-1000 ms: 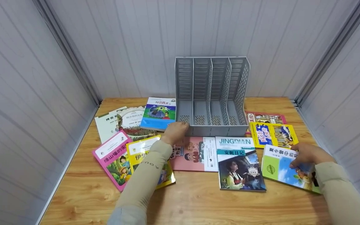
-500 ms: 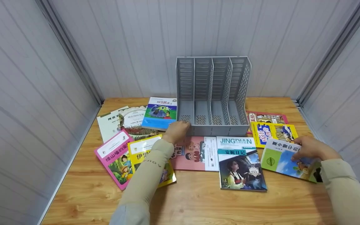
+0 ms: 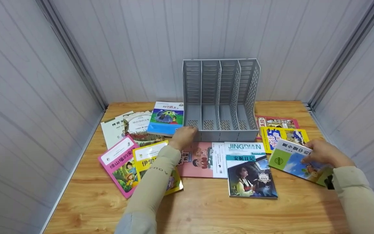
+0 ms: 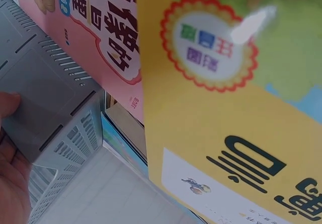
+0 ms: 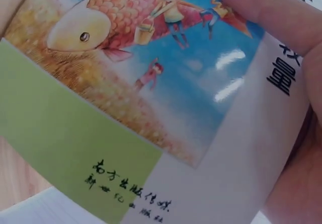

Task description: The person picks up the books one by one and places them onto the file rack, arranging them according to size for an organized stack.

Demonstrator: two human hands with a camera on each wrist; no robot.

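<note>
With the file rack (image 3: 221,100) unfilled and braced by the left hand (image 3: 183,136), one green-cornered book (image 3: 299,161) is pinched by the right hand (image 3: 325,152) near the table's right edge.

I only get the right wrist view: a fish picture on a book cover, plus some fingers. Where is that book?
Observer: The fish book is at the right of the wooden table, held by the right hand, its far edge overlapping a yellow book.
Operator: And the other hand?
Observer: The left hand touches the front left corner of a grey file rack.
Operator: Anything inside the rack?
Observer: No, all four slots are empty.
</note>
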